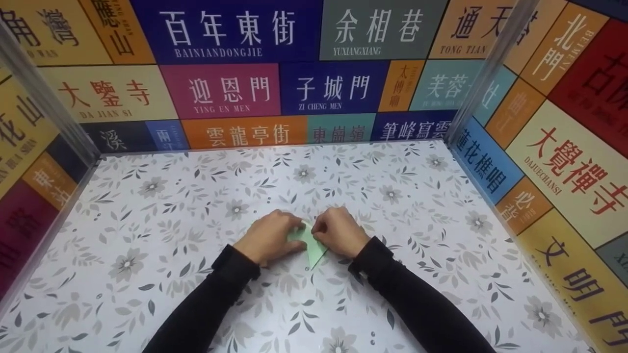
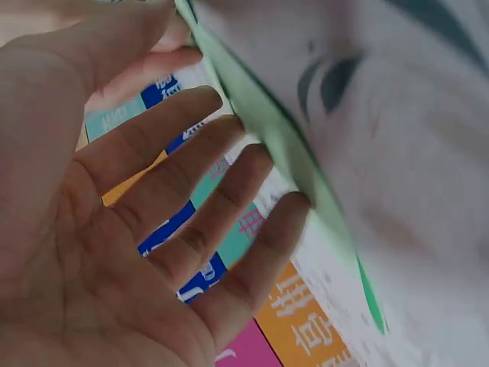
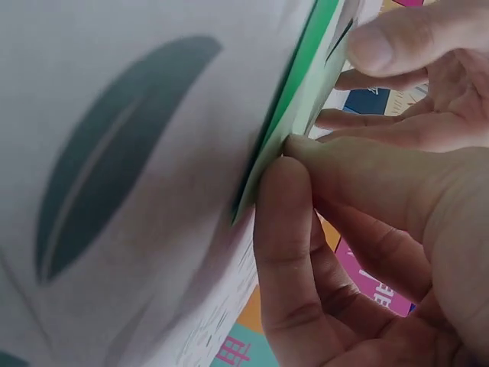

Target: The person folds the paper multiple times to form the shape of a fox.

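A folded piece of light green paper [image 1: 315, 251] lies on the table between both hands, one pointed corner toward the person. My left hand [image 1: 272, 236] rests at the paper's left side. In the left wrist view its fingers [image 2: 229, 195] are spread and nearly straight, tips against the paper's edge [image 2: 279, 138]. With curled fingers, my right hand [image 1: 341, 233] pinches the right part of the paper. Its thumb and index fingertips meet at the paper's edge in the right wrist view, where a brighter green layer [image 3: 304, 57] shows along the fold.
The table [image 1: 147, 215] has a white covering with grey flowers and leaves. Upright panels [image 1: 221, 93] with colourful blocks of Chinese lettering stand at the back, left and right. Clear strips [image 1: 471, 93] run up the corners. Black sleeves [image 1: 196, 304] cover both forearms.
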The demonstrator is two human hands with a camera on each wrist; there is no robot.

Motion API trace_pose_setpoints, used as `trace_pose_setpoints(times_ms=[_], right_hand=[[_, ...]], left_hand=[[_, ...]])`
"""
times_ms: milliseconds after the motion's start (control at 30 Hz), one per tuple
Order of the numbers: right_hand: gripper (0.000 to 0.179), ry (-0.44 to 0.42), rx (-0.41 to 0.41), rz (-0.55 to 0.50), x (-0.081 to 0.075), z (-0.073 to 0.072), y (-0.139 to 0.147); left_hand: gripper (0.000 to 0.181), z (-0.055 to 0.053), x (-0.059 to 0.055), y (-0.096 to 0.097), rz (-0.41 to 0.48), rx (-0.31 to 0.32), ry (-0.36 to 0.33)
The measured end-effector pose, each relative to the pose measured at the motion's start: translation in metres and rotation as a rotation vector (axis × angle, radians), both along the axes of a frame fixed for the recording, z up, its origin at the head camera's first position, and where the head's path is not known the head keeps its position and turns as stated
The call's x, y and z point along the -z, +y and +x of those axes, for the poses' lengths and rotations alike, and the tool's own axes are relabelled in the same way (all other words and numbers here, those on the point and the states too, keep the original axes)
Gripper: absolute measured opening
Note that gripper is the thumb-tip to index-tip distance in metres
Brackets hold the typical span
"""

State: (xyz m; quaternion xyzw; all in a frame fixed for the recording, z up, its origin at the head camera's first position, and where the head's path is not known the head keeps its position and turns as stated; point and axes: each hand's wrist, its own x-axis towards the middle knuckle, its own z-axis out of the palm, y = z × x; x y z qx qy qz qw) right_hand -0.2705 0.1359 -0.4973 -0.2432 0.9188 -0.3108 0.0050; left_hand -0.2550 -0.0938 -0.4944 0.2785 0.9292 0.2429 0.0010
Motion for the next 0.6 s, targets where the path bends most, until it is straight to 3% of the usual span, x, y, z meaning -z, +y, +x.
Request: trace_pose_setpoints(times_ms=[300, 433, 600], right_hand=[[0.012, -0.002, 0.007, 0.0, 0.002, 0.001, -0.002], [0.014, 0.04, -0.01, -0.011, 0.003, 0.001, -0.001], [0.012, 0.055, -0.003, -0.017, 0.004, 0.002, 0.0]], left_hand=[[0.048, -0.011, -0.01, -0.034, -0.13, -0.252, -0.076], [0.048, -0.019, -0.008, -0.048, -0.138, -0.305, -0.131], [0.044, -0.026, -0.004, -0.056, -0.134, -0.324, -0.183]])
